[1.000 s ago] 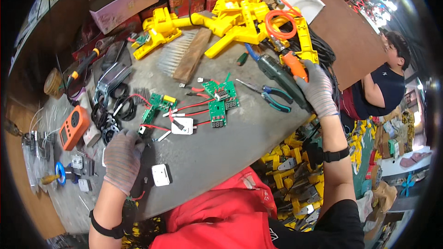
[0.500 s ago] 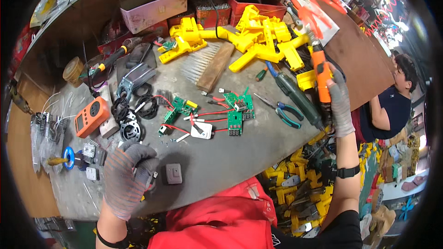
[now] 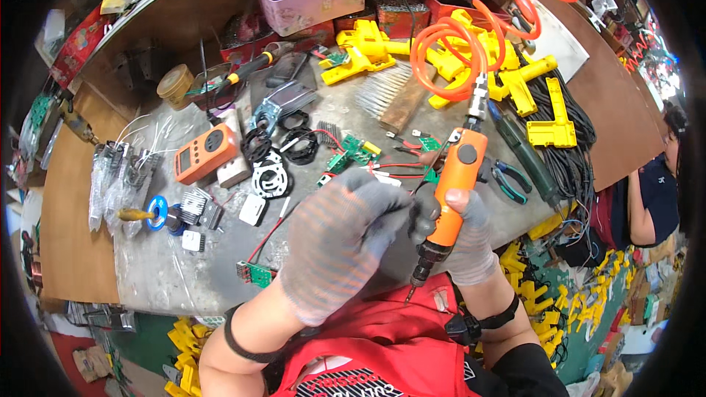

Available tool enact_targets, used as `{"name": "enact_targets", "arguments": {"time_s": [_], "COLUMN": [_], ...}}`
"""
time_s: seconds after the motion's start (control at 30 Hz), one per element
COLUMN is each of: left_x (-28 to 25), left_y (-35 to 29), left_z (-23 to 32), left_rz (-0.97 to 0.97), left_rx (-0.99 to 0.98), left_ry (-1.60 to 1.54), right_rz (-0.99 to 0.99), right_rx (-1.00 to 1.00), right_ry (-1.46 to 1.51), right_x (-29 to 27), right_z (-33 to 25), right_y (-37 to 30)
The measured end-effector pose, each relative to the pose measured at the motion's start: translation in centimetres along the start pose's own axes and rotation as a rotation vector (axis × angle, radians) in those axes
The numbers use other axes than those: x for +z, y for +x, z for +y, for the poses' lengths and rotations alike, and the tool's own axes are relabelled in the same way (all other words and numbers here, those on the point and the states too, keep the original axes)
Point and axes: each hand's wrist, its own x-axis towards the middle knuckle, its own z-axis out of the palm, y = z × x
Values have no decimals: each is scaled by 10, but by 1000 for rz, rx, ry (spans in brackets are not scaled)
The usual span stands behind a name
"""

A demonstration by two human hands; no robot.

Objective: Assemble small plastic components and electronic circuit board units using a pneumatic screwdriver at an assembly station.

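Observation:
My right hand [image 3: 471, 246], gloved with a bare thumb tip, is wrapped round an orange air screwdriver [image 3: 462, 165]. The tool points down, its bit near the table's front edge, and a coiled orange hose [image 3: 450, 92] runs from its top. Close beside it on the left, my gloved left hand [image 3: 342, 242] has its fingers curled together; whatever they hold is hidden. Behind that hand lie green circuit boards [image 3: 359, 150] with red wires, partly covered by it. Another small green board [image 3: 257, 273] on a red wire shows by my left forearm.
Yellow tool housings [image 3: 368, 48], a wooden brush [image 3: 404, 106] and a pink box [image 3: 312, 4] stand at the back. An orange meter [image 3: 208, 153] is on the left. Pliers [image 3: 509, 180] and a green-bodied tool [image 3: 526, 151] lie right. A co-worker [image 3: 651, 198] is at far right.
My right hand has brought the air screwdriver from the right side to the front centre, bit downward. My left hand has moved right, up beside it. The whole view has shifted.

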Motion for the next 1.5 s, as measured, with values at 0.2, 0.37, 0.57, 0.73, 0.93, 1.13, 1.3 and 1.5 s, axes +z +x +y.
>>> {"name": "enact_targets", "arguments": {"time_s": [0.2, 0.37, 0.57, 0.73, 0.93, 1.13, 1.3, 1.5], "left_x": [13, 14, 20, 22, 21, 28, 19, 11], "left_y": [26, 21, 21, 28, 26, 19, 15, -5], "left_z": [-3, 3, -1, -13, -23, -22, -12, -54], "left_rz": [59, 83, 64, 95, 32, 65, 77, -104], "left_rx": [96, 21, -3, 164, 52, 41, 47, 65], "left_ry": [-35, -205, -328, -131, -107, -158, -328, 56], "right_rz": [124, 73, 117, 29, 121, 151, 169, 264], "right_rx": [-2, -15, -69, -151, -70, -88, -282, -663], "right_ry": [-153, -176, -216, -287, -422, -512, -599, -737], "right_x": [12, 13, -1, -3, 5, -4, -14, -21], "right_z": [18, 19, 31, 32, 35, 36, 12, -34], "right_y": [-11, -14, -10, -4, -4, -5, -13, -21]}}
